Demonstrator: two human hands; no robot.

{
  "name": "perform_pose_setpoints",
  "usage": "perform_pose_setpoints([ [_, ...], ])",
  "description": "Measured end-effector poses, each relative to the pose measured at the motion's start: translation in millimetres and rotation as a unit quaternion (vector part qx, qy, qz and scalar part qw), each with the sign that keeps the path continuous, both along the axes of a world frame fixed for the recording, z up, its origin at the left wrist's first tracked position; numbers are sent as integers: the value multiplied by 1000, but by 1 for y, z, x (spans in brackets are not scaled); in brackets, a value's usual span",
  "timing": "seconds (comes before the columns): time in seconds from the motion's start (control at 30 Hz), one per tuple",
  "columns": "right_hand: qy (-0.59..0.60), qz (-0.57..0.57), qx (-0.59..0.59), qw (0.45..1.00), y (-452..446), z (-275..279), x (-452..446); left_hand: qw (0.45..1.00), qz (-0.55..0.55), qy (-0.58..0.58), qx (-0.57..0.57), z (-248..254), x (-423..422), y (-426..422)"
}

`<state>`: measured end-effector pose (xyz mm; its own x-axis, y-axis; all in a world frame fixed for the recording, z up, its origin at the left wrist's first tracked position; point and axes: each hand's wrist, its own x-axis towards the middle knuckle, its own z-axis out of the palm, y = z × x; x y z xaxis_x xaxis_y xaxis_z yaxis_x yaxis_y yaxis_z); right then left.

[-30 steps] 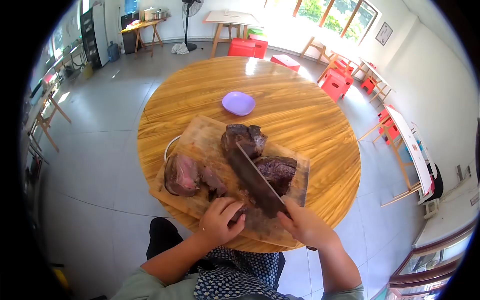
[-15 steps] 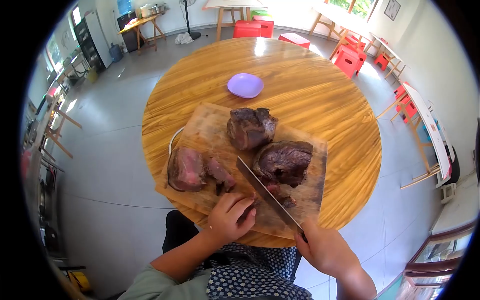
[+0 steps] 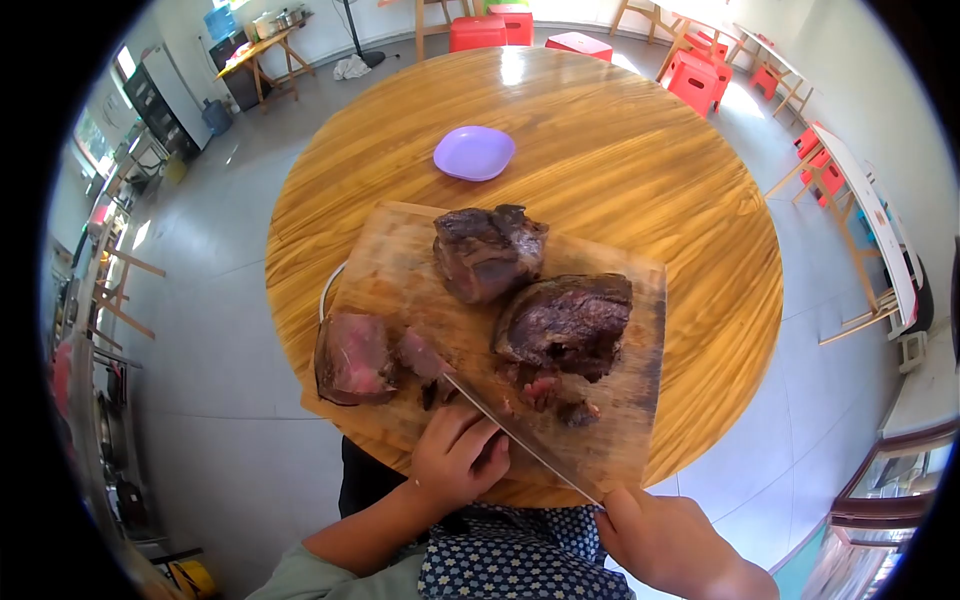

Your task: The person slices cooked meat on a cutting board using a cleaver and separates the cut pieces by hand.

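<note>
Steel-bladed knife (image 3: 527, 440) is grasped at its handle by the right hand (image 3: 652, 535). Its long axis runs diagonally: handle near the body at the right, tip forward and to the left. The blade is seen nearly edge-on, above the near part of the board; contact between blade and board cannot be determined. The tip is near a small meat strip (image 3: 424, 351).

Right hand: fingers closed around the handle, back of the hand upward, forearm entering from the lower right. Left hand (image 3: 458, 458): palm down, fingers curled around a small dark piece (image 3: 487, 453), mostly hidden by the thumb and fingers; the blade passes just beside these fingers. The left forearm rises from a pale green sleeve (image 3: 325, 575) at the lower left.

Beyond the hands, the wooden cutting board (image 3: 395, 250) carries three large meat chunks. The left chunk (image 3: 358, 360) turns a pink cut face upward. The far chunk (image 3: 490, 252) is dark brown. The right chunk (image 3: 565, 325) lies with its long axis crosswise; reddish scraps (image 3: 540, 391) lie on its near side.

The board rests on a round wood-grain worktop (image 3: 650, 180). A purple plate (image 3: 475, 153) stands beyond the board. Red stools (image 3: 693, 83) stand on the floor farther out.
</note>
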<state>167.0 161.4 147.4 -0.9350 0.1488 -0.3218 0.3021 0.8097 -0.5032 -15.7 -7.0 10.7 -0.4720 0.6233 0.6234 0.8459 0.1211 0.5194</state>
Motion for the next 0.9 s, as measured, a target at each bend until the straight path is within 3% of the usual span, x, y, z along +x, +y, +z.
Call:
perform_pose_setpoints([
  [0.07, 21, -15, -20, 999, 4, 3, 7, 1000, -2, -2, -5, -1, 1, 0],
  [0.13, -100, 6, -52, 994, 9, 11, 10, 1000, 5, -2, -9, -4, 1, -1],
  [0.23, -162, -6, -71, 984, 16, 31, 8, 1000, 2, 5, -24, -1, 1, 0],
  [0.4, -185, 46, -49, 980, 23, 28, -8, 999, 5, -25, -34, 3, 0, 0],
  [0.5, -187, 46, -80, 978, 25, 12, -21, 999, 12, -32, -23, 1, -1, -1],
  [0.57, -79, 41, -68, 994, 25, 7, -32, 999, 9, -32, -18, -2, -2, -1],
  [0.77, -104, 55, -62, 991, 19, -2, -68, 1000, 21, -16, -7, -4, 1, -1],
  [0.9, -47, 54, -40, 997, 14, -8, -46, 1000, 12, -3, 6, -2, 0, 0],
])
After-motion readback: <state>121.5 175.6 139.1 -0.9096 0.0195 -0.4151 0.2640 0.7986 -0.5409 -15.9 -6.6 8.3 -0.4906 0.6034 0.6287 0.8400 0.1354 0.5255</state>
